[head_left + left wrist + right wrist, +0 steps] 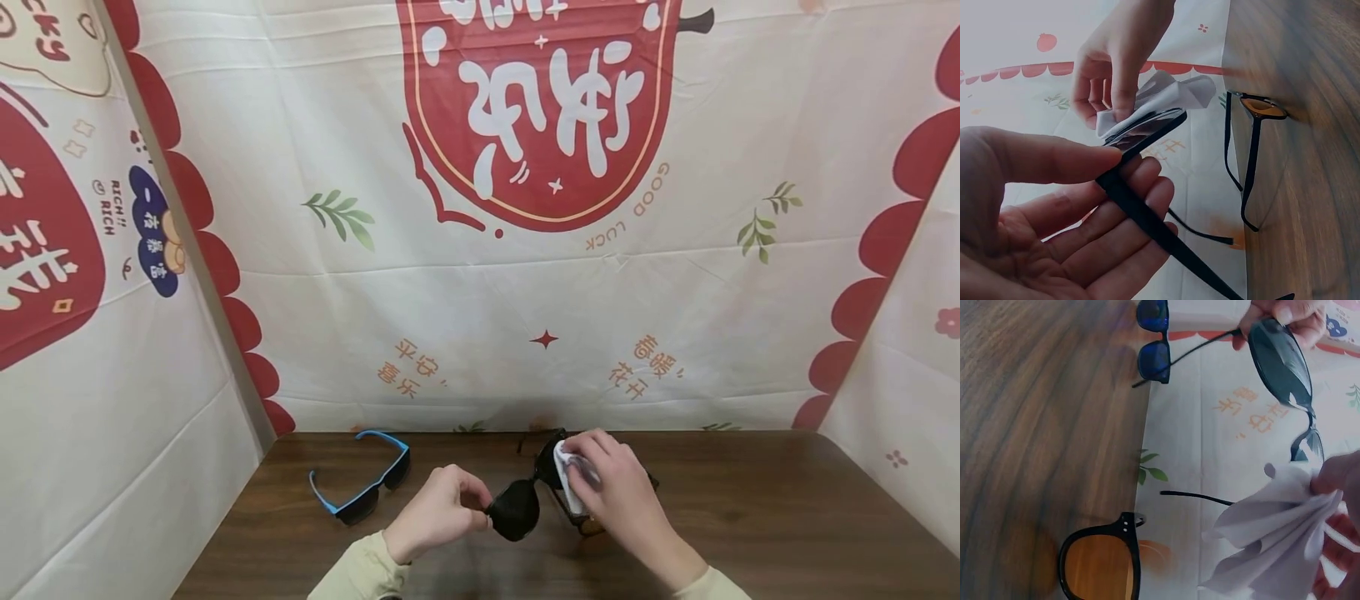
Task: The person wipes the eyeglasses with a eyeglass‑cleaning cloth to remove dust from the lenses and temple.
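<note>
Black sunglasses (pixel 514 510) with dark lenses are held up above the table. The left hand (pixel 442 510) pinches them at one outer corner between thumb and fingers, the arm of the frame lying across the fingers in the left wrist view. A pale cloth (pixel 1272 531) is pinched in the right hand (pixel 626 496), folded over the other lens. In the right wrist view the lens nearer the left hand (pixel 1297 325) is uncovered, while the cloth hides most of the far one.
Blue-armed sunglasses (pixel 348 506) lie on the wooden table (pixel 787 517) at the left. Black-framed glasses with orange lenses (pixel 1264 107) rest on the table behind and below the right hand. A printed white cloth (pixel 480 333) hangs behind the table.
</note>
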Demonstrator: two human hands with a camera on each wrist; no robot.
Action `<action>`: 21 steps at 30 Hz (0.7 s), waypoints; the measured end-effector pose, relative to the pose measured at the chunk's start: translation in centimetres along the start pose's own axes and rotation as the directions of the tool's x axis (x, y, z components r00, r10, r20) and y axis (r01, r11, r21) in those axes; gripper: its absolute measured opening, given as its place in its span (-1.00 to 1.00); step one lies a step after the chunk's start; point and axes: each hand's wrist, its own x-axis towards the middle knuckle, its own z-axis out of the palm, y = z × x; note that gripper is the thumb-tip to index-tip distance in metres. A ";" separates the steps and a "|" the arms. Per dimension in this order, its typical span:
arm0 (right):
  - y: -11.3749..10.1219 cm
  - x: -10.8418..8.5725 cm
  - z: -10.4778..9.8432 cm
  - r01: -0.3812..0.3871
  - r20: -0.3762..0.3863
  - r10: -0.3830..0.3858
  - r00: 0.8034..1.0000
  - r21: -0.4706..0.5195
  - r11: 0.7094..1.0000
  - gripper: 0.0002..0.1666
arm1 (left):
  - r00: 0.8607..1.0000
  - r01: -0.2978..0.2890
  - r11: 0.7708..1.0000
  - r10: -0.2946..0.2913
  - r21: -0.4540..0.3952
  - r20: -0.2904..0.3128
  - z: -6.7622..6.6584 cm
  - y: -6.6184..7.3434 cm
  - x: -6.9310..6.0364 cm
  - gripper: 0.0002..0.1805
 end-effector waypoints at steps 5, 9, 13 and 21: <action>0.2 0.4 -0.2 -0.087 -0.027 0.087 0.996 -0.020 0.996 -0.70 | 1.000 -0.022 0.999 0.022 0.030 0.015 0.1 0.1 0.0 -0.86; 0.0 0.9 -0.2 -0.105 -0.031 0.105 0.994 -0.016 0.994 -0.68 | 0.999 -0.040 0.997 0.039 0.059 0.015 0.1 0.1 0.1 -0.85; -0.5 1.3 0.0 -0.040 -0.028 0.040 0.999 0.011 0.999 -0.67 | 0.998 -0.059 0.995 0.059 0.083 0.000 0.0 0.0 0.3 -0.86; -1.2 0.5 0.6 0.125 0.030 -0.125 0.992 0.029 0.992 -0.65 | 0.998 -0.059 0.995 0.061 0.080 -0.025 -0.3 -0.2 0.4 -0.87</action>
